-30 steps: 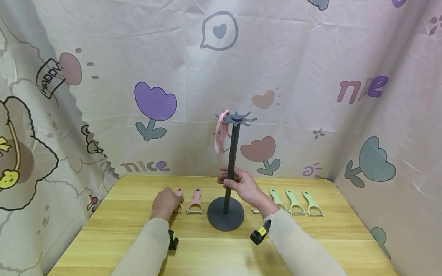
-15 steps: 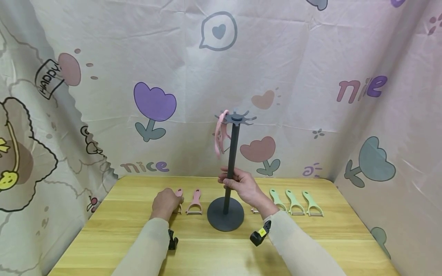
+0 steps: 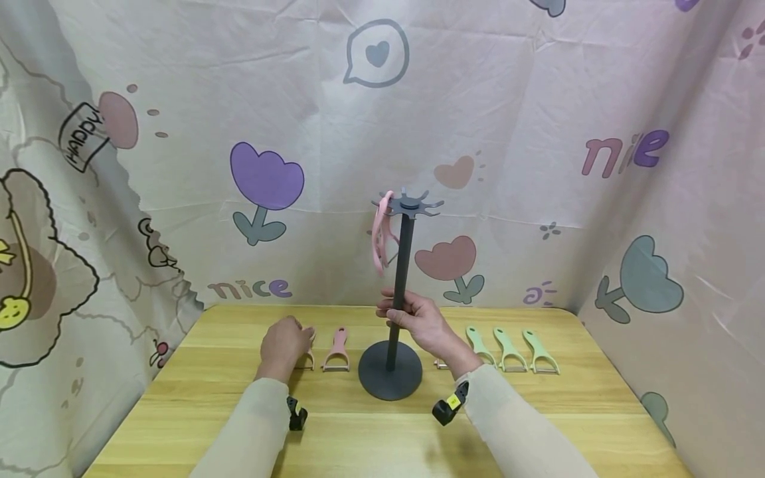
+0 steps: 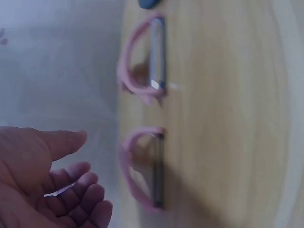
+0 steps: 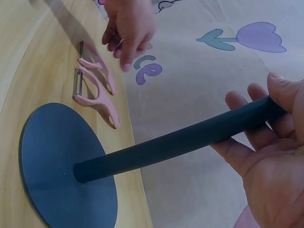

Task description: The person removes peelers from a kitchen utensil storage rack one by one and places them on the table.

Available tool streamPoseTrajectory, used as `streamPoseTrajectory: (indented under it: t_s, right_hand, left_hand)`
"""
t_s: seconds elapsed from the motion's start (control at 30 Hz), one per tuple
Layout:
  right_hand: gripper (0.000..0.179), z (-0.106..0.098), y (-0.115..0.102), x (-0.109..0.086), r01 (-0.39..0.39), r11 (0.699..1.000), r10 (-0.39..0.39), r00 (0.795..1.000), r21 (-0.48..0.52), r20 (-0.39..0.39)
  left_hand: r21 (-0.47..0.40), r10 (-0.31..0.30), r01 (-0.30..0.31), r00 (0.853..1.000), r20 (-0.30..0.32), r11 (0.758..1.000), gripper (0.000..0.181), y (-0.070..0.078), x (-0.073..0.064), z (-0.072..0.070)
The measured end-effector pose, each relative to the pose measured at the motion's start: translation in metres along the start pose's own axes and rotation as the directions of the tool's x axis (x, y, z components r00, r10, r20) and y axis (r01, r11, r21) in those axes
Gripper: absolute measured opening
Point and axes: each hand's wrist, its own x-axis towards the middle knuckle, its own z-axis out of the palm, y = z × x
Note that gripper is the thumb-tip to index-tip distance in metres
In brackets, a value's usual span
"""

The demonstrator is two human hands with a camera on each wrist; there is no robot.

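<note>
My right hand [image 3: 418, 322] grips the dark pole of a stand [image 3: 402, 272] partway up, fingers and thumb around it. Pink peelers [image 3: 380, 239] hang overlapping from the left arms of the stand's spoked top. Over the table to the left, my left hand [image 3: 283, 348] hovers beside a pink peeler [image 4: 126, 164], partly hidden by it in the head view. In the left wrist view its thumb is straight, its fingers loosely bent, with nothing between them. Another pink peeler [image 3: 339, 340] lies between that one and the stand's round base [image 3: 382, 385].
Several green peelers lie in a row on the right of the wooden table [image 3: 358, 445], one of them [image 3: 507, 345] in the middle; my right forearm partly covers the leftmost. A printed cloth [image 3: 514, 99] hangs behind the table.
My left hand has lifted slightly and shifted a little left, off the handle of the peeler beside it. The right hand stays on the pole.
</note>
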Motion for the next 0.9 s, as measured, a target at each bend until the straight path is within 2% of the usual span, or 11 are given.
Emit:
streamPoseTrajectory:
  t_s: [0.13, 0.23, 0.37, 0.5, 0.7, 0.9]
  right_hand:
    - [0.042, 0.000, -0.001, 0.000, 0.008, 1.000, -0.008, 1.000, -0.008, 0.000]
    - [0.043, 0.000, 0.000, 0.000, 0.011, 1.000, -0.011, 1.000, -0.012, -0.003]
    - [0.044, -0.001, 0.002, 0.001, 0.015, 1.000, -0.015, 1.000, -0.007, 0.001]
    - [0.044, 0.000, 0.002, 0.001, 0.017, 1.000, -0.017, 1.000, 0.008, 0.007]
    - [0.044, 0.000, 0.001, 0.000, 0.019, 1.000, -0.019, 1.000, 0.003, 0.006]
    - [0.044, 0.000, 0.001, 0.000, 0.024, 1.000, -0.024, 1.000, 0.014, 0.010]
  left_hand:
    - [-0.073, 0.034, -0.040, 0.996, -0.088, 0.997, 0.041, 0.009, 0.000, -0.004]
    - [-0.162, 0.076, -0.100, 0.987, -0.144, 0.982, 0.039, 0.021, -0.003, -0.008]
    - [-0.317, 0.120, -0.170, 0.978, -0.172, 0.933, 0.035, 0.039, -0.010, -0.015]
    - [-0.436, 0.136, -0.205, 0.973, -0.186, 0.876, 0.036, 0.054, -0.019, -0.022]
    - [-0.515, 0.158, -0.248, 0.964, -0.212, 0.821, 0.035, 0.072, -0.033, -0.037]
    - [-0.570, 0.222, -0.306, 0.952, -0.213, 0.763, 0.034, 0.096, -0.045, -0.059]
